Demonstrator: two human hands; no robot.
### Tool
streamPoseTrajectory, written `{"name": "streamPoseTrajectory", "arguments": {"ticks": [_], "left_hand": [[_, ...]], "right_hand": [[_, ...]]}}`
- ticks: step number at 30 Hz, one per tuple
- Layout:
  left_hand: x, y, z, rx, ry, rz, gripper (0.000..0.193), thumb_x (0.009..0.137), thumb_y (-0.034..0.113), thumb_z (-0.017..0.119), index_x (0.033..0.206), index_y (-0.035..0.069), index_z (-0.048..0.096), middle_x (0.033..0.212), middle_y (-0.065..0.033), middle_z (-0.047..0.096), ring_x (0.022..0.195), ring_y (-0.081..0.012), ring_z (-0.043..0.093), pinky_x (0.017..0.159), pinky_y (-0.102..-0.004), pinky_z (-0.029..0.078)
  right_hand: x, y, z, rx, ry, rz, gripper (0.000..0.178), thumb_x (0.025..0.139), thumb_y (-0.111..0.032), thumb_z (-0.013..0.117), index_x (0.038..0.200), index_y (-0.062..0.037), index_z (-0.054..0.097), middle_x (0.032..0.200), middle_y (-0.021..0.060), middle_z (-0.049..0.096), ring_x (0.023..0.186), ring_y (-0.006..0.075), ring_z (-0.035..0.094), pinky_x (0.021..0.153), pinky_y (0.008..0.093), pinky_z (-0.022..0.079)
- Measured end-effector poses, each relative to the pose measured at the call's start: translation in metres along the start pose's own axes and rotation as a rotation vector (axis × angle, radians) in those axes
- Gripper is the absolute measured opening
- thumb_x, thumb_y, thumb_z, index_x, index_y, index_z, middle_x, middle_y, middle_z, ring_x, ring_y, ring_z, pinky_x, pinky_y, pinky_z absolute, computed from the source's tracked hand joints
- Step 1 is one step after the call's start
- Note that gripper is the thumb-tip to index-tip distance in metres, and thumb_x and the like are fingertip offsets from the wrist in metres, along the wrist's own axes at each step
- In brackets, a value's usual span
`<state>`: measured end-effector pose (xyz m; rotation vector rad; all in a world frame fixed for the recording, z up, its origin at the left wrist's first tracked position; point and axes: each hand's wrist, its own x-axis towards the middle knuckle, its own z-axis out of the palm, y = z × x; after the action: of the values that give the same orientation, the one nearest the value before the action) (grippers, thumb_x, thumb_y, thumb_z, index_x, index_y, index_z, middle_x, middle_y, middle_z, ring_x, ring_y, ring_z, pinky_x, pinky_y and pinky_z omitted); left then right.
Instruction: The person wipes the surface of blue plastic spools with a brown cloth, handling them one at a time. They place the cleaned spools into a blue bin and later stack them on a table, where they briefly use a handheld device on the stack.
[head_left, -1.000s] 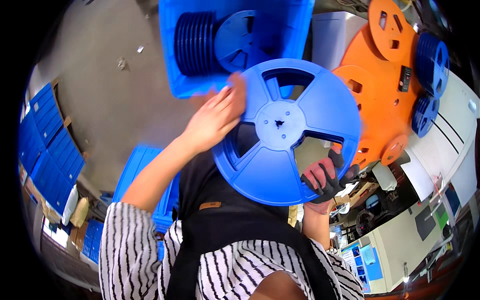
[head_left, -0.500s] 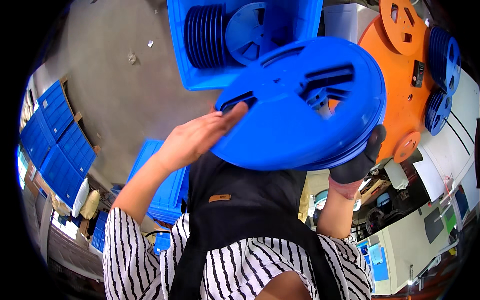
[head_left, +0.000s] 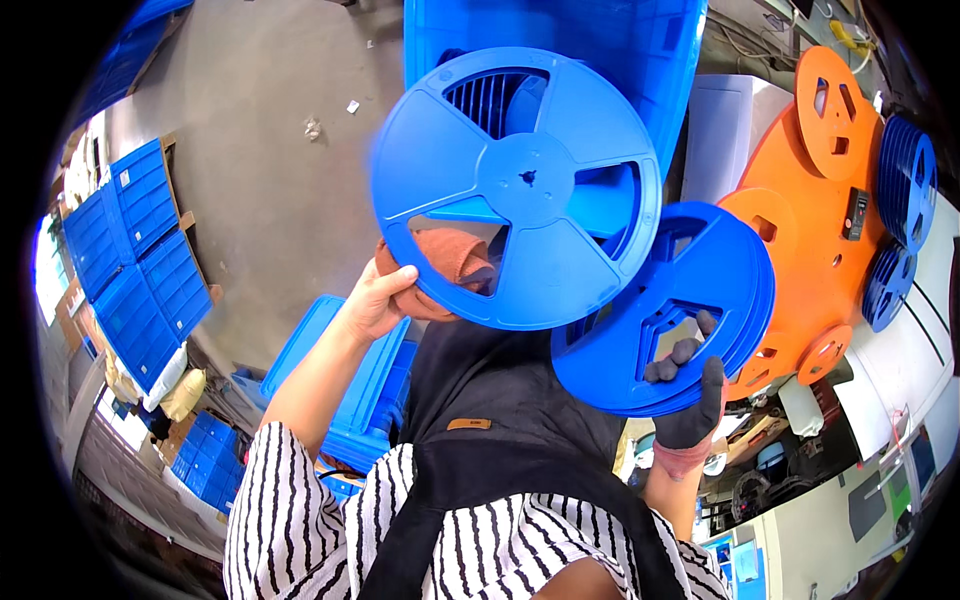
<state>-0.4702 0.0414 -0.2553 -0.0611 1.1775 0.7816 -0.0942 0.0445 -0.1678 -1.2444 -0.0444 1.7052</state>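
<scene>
My bare left hand point(head_left: 372, 306) grips a single blue plastic reel point(head_left: 525, 250) by its lower left rim, thumb on the front face. Behind the reel, a rust-brown cloth point(head_left: 445, 252) is bunched in the same hand and shows through a window of the reel. My right hand point(head_left: 692, 412), in a dark-coated glove, holds a stack of similar blue reels point(head_left: 612, 365), with fingers through a window and thumb outside the rim. The single reel overlaps the stack's upper left edge in view; whether they touch I cannot tell.
A blue bin point(head_left: 655, 75) stands ahead, with reels inside partly hidden behind the held one. Right of it is an orange round-plated machine point(head_left: 810, 240) with blue reel stacks point(head_left: 905, 185) beyond. Blue crates point(head_left: 140, 255) stand left; a blue lidded box point(head_left: 335, 370) is nearer.
One reel has come away from the stack and moved up and left in my left hand. The remaining stack has dropped lower in my right hand. The whole view has shifted somewhat.
</scene>
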Motion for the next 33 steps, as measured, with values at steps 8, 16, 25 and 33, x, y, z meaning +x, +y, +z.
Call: {"name": "streamPoseTrajectory", "arguments": {"ticks": [8, 16, 25, 33], "left_hand": [[0.016, 0.006, -0.004, 0.037, -0.064, -0.03, 0.072, 0.08, 0.021, 0.073, 0.139, 0.006, 0.036, 0.131, -0.0128, 0.051, 0.122, -0.0287, 0.051, 0.106, -0.0466, 0.041], [0.095, -0.003, -0.011, 0.058, -0.104, 0.018, 0.07, 0.082, 0.015, 0.072, 0.14, 0.005, 0.036, 0.134, -0.0138, 0.051, 0.124, -0.0287, 0.051, 0.105, -0.0472, 0.042], [0.219, -0.037, -0.011, 0.209, 0.088, -0.093, 0.043, 0.094, 0.013, 0.056, 0.133, 0.0, 0.044, 0.128, -0.0172, 0.056, 0.12, -0.0318, 0.055, 0.103, -0.0467, 0.045], [0.134, -0.019, -0.026, 0.53, 0.183, 0.184, 0.05, 0.098, 0.02, 0.049, 0.143, 0.002, 0.035, 0.133, -0.0177, 0.051, 0.114, -0.0282, 0.059, 0.101, -0.0459, 0.044]], "right_hand": [[-0.006, 0.002, 0.002, 0.085, 0.046, -0.004, 0.054, 0.099, -0.032, 0.047, 0.142, -0.0021, 0.033, 0.099, 0.0152, 0.066, 0.074, 0.0236, 0.063, 0.071, 0.0433, 0.052], [-0.005, 0.007, -0.01, 0.082, -0.091, -0.119, 0.061, 0.102, -0.04, 0.041, 0.145, -0.0002, 0.027, 0.079, 0.0056, 0.049, 0.056, 0.0116, 0.042, 0.054, 0.0286, 0.036], [-0.013, -0.018, -0.013, 0.235, 0.013, -0.167, 0.049, 0.1, -0.045, 0.044, 0.131, -0.0073, 0.04, 0.065, -0.001, 0.042, 0.052, 0.0099, 0.039, 0.055, 0.0279, 0.036], [-0.009, -0.01, -0.058, 0.621, -0.182, -0.128, 0.043, 0.097, -0.046, 0.05, 0.124, -0.0128, 0.047, 0.062, -0.0033, 0.046, 0.048, 0.0091, 0.045, 0.049, 0.0246, 0.041]]}}
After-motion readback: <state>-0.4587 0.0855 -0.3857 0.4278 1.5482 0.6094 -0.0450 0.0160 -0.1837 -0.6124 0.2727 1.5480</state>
